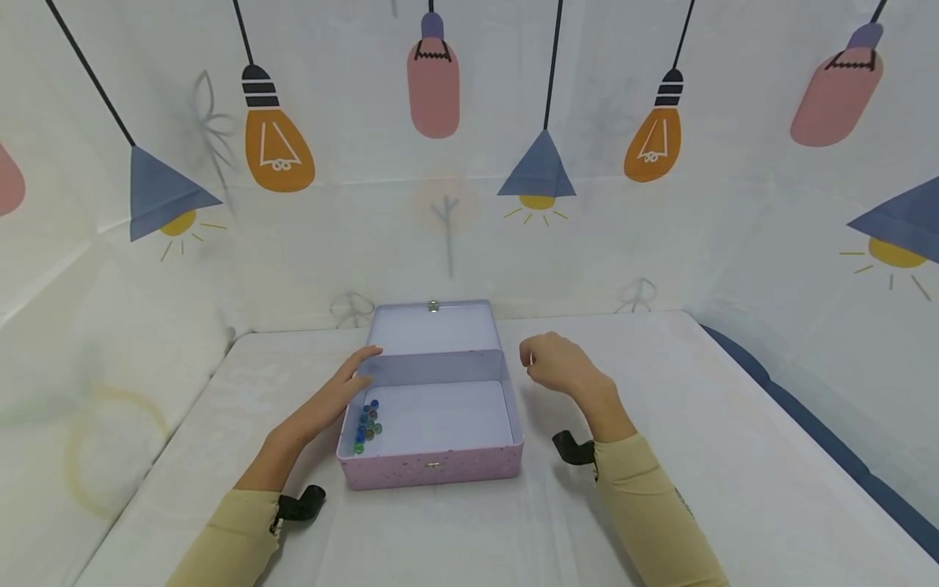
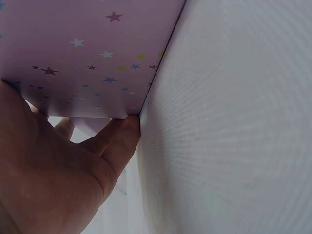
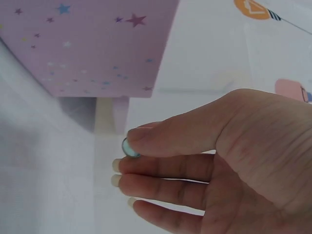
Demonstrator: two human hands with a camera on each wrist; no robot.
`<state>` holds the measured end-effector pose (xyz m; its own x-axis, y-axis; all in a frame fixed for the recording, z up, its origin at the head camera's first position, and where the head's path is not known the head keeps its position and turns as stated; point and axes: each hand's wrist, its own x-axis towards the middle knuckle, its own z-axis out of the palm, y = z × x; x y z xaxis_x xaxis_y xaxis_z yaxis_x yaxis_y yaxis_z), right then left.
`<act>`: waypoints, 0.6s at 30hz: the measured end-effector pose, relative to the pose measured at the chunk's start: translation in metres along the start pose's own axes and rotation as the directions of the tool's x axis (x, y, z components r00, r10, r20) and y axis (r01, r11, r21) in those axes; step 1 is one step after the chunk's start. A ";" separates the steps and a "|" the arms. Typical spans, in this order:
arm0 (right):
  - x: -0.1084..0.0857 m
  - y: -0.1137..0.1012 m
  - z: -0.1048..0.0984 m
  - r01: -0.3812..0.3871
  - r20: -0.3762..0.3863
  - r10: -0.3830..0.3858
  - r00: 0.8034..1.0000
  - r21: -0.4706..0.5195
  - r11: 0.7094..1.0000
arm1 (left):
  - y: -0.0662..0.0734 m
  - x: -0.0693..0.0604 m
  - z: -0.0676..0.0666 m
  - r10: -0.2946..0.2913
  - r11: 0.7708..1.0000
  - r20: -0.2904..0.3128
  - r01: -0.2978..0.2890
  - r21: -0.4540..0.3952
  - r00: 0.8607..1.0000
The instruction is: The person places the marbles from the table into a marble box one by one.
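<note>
A lidded tin box (image 1: 433, 471), pink with printed stars outside and pale inside, stands with its lid (image 1: 433, 328) tipped back. Several blue, green and brownish glass marbles (image 1: 368, 421) lie along its inner left side. My left hand (image 1: 323, 408) holds the box at its back left corner, thumb over the rim; the left wrist view shows its fingers (image 2: 119, 141) against the rear edge of the starred wall. To the right of the box, my right hand (image 1: 565, 367) is raised above the table. Its thumb and forefinger pinch a pale bluish glass marble (image 3: 129, 147).
A white cloth covers the table (image 1: 734, 456). Behind it hangs a white curtain (image 1: 352, 236) printed with lamps and bulbs. A dark blue edge (image 1: 822, 432) runs along the right side. Black wrist mounts (image 1: 301, 504) stick out from both sleeves.
</note>
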<state>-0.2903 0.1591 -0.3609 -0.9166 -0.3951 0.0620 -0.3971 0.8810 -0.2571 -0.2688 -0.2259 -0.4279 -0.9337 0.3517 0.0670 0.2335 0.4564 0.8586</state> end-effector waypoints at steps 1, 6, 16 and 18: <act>0.000 -0.002 -0.001 0.002 -0.013 -0.002 1.000 0.002 1.000 | 0.000 0.000 0.000 0.000 1.000 0.000 0.000 0.000 1.000; -0.003 -0.014 -0.007 0.016 -0.061 -0.016 0.998 0.000 1.000 | 0.000 -0.001 0.000 -0.003 1.000 0.000 0.003 0.000 1.000; -0.004 -0.045 -0.003 0.131 -0.140 -0.127 0.982 0.017 0.991 | 0.000 0.000 0.000 -0.006 1.000 -0.003 0.006 0.001 1.000; -0.003 -0.050 0.000 0.148 -0.145 -0.144 0.979 0.017 0.989 | 0.000 0.000 0.000 -0.006 1.000 -0.002 0.006 0.002 1.000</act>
<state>-0.2674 0.1165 -0.3485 -0.8469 -0.4760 0.2371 -0.5275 0.8083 -0.2615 -0.2688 -0.2257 -0.4277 -0.9356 0.3474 0.0628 0.2284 0.4599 0.8581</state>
